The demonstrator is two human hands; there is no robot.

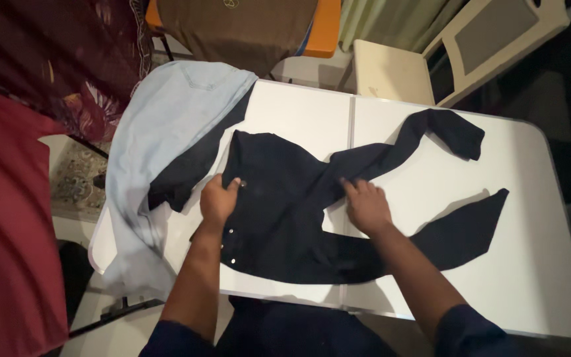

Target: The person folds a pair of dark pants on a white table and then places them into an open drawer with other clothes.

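A pair of dark navy denim trousers lies spread across the middle of the white folding table, its two legs trailing toward the right of the frame, one bending up to the upper centre, the other running to the right edge. The left hand has its fingers curled over the waistband near the metal button, pinching the cloth. The right hand lies flat and open on the crotch area, pressing down, holding nothing. The trousers look soft and limp yet fairly heavy, likely to sag and drag; the thick waistband and hems seem the surest places to take hold. A pale blue denim garment drapes over the table's left end, partly covering a dark piece
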